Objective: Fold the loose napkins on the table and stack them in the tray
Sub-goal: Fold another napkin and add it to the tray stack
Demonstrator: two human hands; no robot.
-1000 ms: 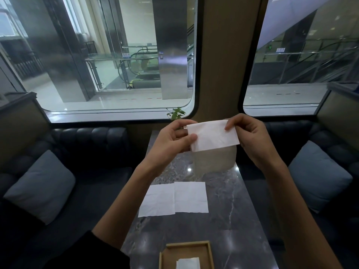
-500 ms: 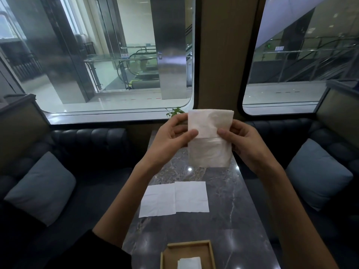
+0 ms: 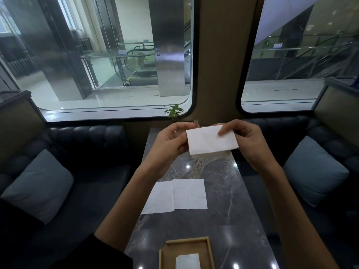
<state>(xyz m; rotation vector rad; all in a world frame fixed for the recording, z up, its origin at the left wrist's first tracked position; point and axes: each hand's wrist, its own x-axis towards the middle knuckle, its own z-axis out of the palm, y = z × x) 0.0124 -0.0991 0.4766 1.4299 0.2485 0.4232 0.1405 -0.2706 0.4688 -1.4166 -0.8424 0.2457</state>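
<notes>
I hold a white napkin (image 3: 210, 141) folded into a narrow rectangle in the air above the far half of the table. My left hand (image 3: 171, 142) pinches its left edge and my right hand (image 3: 242, 140) pinches its top right corner. Two unfolded white napkins (image 3: 177, 195) lie flat side by side, overlapping, on the dark marble table (image 3: 223, 210). A wooden tray (image 3: 169, 249) sits at the near edge with one folded napkin (image 3: 187, 261) inside it.
Dark sofas with blue-grey cushions (image 3: 37, 185) (image 3: 314, 169) flank the narrow table. A small green plant (image 3: 173, 111) stands at the table's far end under the windows.
The napkin hung half open between my hands; its lower half has since been brought up against the upper half, and my hands have dropped slightly toward the table.
</notes>
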